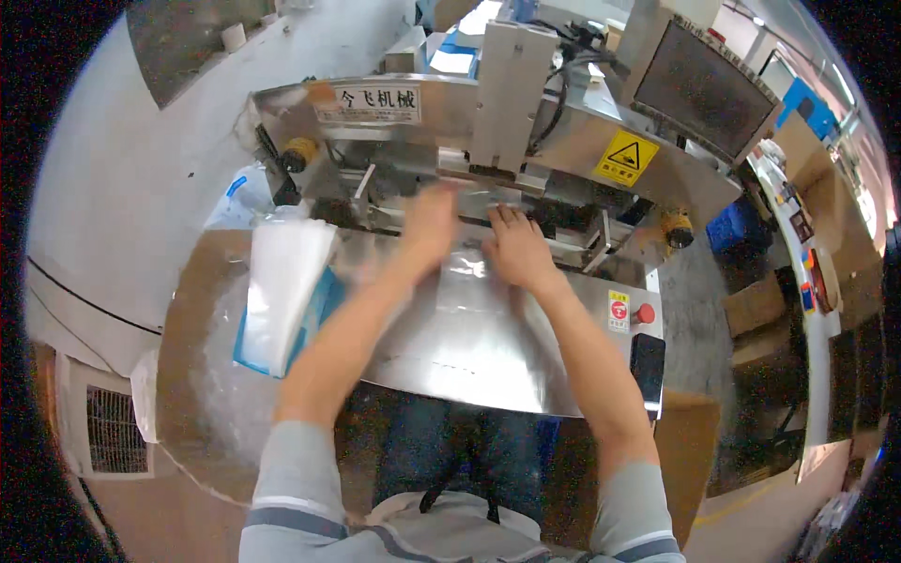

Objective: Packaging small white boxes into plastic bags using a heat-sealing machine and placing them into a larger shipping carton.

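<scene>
A clear plastic bag (466,283) lies on the steel worktop (441,352) of a machine, its far end reaching into the machine's slot. My right hand (522,249) rests at the bag's right edge with its fingers stretched out flat toward the slot. At the bag's left side is my left hand (432,223), smeared by motion, so its fingers and anything in them cannot be made out. Just beyond both hands, a grey upright metal housing (511,94) stands over the slot.
A stack of clear bags (286,281) on blue wrapping (326,305) lies at the left. On the worktop's right side are a red button (644,313) and a black phone (648,364). A yellow warning sign (626,158) marks the machine's steel front. Yellow-black knobs (678,227) flank the slot.
</scene>
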`<state>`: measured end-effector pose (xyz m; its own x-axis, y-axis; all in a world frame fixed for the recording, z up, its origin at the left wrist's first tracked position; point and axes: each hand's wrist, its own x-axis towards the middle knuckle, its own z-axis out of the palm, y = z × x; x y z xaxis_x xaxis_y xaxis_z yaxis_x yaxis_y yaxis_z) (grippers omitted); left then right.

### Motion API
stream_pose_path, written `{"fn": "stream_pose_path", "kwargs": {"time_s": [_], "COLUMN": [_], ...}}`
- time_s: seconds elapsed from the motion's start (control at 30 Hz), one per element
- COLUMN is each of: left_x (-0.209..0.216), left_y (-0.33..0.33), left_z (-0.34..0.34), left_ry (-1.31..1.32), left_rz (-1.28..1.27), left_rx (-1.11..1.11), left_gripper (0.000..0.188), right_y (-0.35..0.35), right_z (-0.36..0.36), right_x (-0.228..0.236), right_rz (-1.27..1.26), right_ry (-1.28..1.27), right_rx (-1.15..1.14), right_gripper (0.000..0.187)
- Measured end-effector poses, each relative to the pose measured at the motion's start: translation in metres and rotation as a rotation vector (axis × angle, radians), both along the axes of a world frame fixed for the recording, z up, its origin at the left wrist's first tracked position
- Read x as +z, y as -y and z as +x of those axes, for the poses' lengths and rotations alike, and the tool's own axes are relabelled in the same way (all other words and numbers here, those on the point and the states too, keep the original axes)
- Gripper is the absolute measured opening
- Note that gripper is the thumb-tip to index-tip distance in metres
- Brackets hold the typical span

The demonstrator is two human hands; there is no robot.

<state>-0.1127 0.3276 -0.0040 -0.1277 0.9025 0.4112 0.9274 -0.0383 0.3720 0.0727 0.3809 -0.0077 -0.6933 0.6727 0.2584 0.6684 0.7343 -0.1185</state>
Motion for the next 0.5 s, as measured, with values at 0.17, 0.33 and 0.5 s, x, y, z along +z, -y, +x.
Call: {"fn": "stream_pose_path", "kwargs": {"time_s": [0.17, 0.33, 0.5], "left_x": [-0.039, -0.051, -0.052], "left_y": [0.169, 0.196, 0.197], "left_z": [0.087, 0.095, 0.093], "left_ry": [-0.067, -0.056, 0.02], "left_rz": [-0.152, 0.007, 0.058], "left_rx": [-0.151, -0.055, -0.039], "left_gripper": [0.06, 0.064, 0.062], "right_y": [0.012, 0.008, 0.013], "right_z": [-0.003, -0.009, -0.013], "right_x": [0.014, 0.003, 0.002], "right_rz": [-0.058, -0.028, -0.019], "right_ry": [0.033, 0.041, 0.011], "right_rx": [-0.018, -0.015, -0.05], "right_gripper": [0.061, 0.061, 0.059]}}
